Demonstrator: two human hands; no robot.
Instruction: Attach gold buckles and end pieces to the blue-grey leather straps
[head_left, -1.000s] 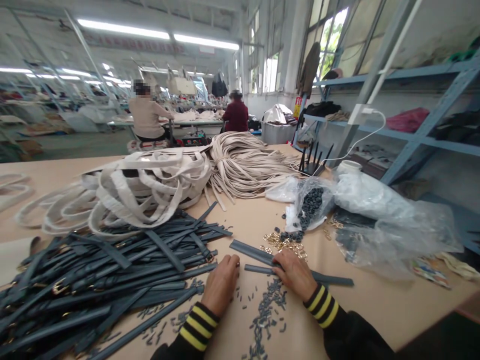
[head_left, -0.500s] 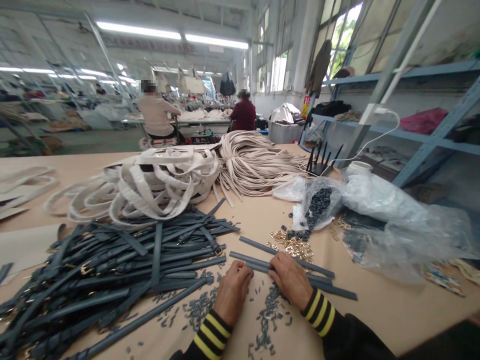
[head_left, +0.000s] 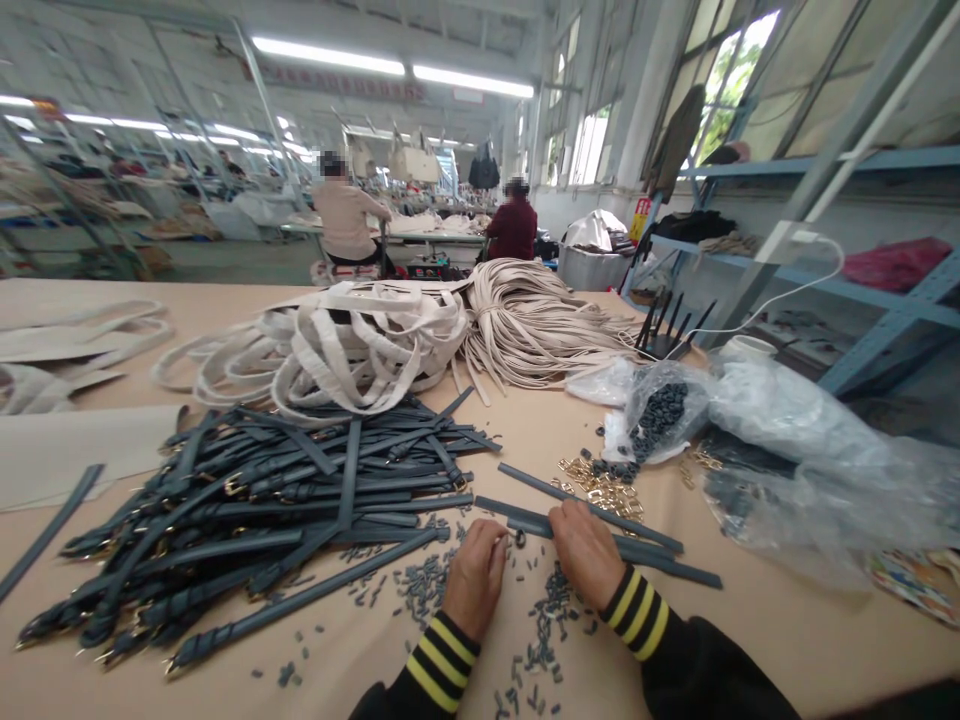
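Observation:
Several dark grey-blue straps lie slantwise on the table around my hands. My right hand is closed over one strap, whose left end sticks out past the fingers. Just left of it, my left hand is closed in a pinch, with a small dark keeper loop at its fingertips. That loop is close to the strap's end; whether it touches the strap I cannot tell. Small dark pieces lie scattered below and between both hands. Gold-coloured metal fittings form a heap beyond my right hand.
To the left is a large pile of dark buckled straps. Behind it are pale looped straps and a tied bundle of beige strips. Plastic bags, one with black rings, lie right. Two people sit farther back.
The view has turned slightly left. My left hand has drawn a little away from my right, and a small dark loop now shows at its fingertips. My right hand stays on the strap.

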